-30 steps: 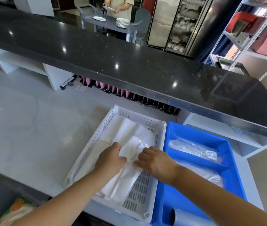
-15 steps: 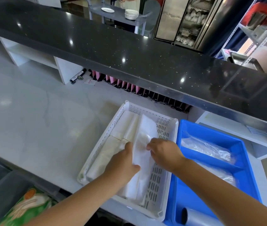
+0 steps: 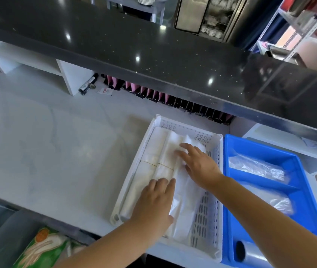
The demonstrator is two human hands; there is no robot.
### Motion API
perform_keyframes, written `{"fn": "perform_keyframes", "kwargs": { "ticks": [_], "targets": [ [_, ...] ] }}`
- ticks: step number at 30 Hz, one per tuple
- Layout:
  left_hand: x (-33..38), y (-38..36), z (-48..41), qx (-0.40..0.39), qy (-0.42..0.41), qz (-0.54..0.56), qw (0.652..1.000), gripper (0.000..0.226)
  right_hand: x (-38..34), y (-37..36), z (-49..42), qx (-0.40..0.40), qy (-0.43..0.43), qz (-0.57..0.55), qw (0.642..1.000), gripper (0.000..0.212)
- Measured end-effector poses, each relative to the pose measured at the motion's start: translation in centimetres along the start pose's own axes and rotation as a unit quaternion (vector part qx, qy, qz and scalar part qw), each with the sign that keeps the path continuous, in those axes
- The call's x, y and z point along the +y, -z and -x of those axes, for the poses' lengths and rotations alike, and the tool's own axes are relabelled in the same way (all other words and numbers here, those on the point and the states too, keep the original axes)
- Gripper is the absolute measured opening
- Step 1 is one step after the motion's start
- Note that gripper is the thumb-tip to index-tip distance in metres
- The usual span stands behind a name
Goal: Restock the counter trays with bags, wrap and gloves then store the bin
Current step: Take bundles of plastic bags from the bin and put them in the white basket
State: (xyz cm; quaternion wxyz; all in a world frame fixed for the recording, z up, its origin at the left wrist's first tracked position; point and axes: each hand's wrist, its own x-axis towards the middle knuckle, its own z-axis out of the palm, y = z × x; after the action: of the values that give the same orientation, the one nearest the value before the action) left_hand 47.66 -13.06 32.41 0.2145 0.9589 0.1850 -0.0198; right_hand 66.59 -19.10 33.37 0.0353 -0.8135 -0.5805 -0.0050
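A dark speckled upper counter (image 3: 153, 47) overhangs the far side of the pale marble worktop (image 3: 47, 147), and beneath its edge stands a row of pink and black folders (image 3: 165, 97) with a black marker (image 3: 88, 84) lying to their left. A green printed packet (image 3: 45, 248) sits low at the near left. On the worktop a white perforated plastic tray (image 3: 210, 219) holds long folded bundles of thin white bags (image 3: 153, 151) laid side by side. Touching its right wall is a blue plastic bin (image 3: 308, 186) with a divider, crinkled clear wrap packets (image 3: 256, 167) and, at the near end, a glossy roll (image 3: 250, 254). The left hand (image 3: 153, 206) lies flat, fingers together, on the near part of the bags. The right hand (image 3: 198, 165) presses farther up with fingers spread; neither hand grips anything.
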Motion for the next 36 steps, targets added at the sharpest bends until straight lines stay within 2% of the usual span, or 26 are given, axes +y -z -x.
{"fn": "perform_keyframes", "kwargs": {
  "ticks": [2,5,15,18,21,24,28,31,36],
  "targets": [
    [-0.8,0.0,0.0,0.016,-0.001,-0.029,0.999,0.095,-0.1,-0.3,0.2,0.016,-0.030,-0.020,0.999,0.058],
    [-1.3,-0.1,-0.2,-0.024,0.006,0.040,0.999,0.093,-0.4,-0.8,0.6,0.028,-0.080,-0.037,0.996,0.059],
    [-0.5,0.1,0.3,-0.036,0.010,0.074,0.997,0.075,-1.5,0.8,1.5,0.030,-0.055,-0.049,0.997,0.049],
    [-0.8,1.4,2.5,0.033,0.039,0.103,0.993,0.060,-3.5,2.0,2.1,0.060,-0.012,-0.042,0.997,0.044],
    [-1.4,2.7,6.3,0.147,0.075,0.044,0.985,0.041,-6.9,3.0,2.9,0.076,0.052,-0.052,0.994,0.035],
    [-2.2,3.5,11.2,0.210,0.145,0.012,0.967,0.034,-11.1,3.3,4.1,0.076,0.134,-0.035,0.987,0.025],
    [-3.7,3.9,18.0,0.235,0.234,-0.031,0.943,0.031,-16.7,3.4,5.2,0.053,0.252,0.033,0.966,0.029],
    [-5.4,3.9,23.2,0.243,0.318,-0.039,0.916,0.031,-20.7,2.9,5.9,0.041,0.321,0.061,0.944,0.024],
    [-9.2,1.8,31.1,0.265,0.437,0.046,0.858,0.028,-27.0,0.8,6.6,0.002,0.392,0.056,0.918,0.021]
  ]
}}
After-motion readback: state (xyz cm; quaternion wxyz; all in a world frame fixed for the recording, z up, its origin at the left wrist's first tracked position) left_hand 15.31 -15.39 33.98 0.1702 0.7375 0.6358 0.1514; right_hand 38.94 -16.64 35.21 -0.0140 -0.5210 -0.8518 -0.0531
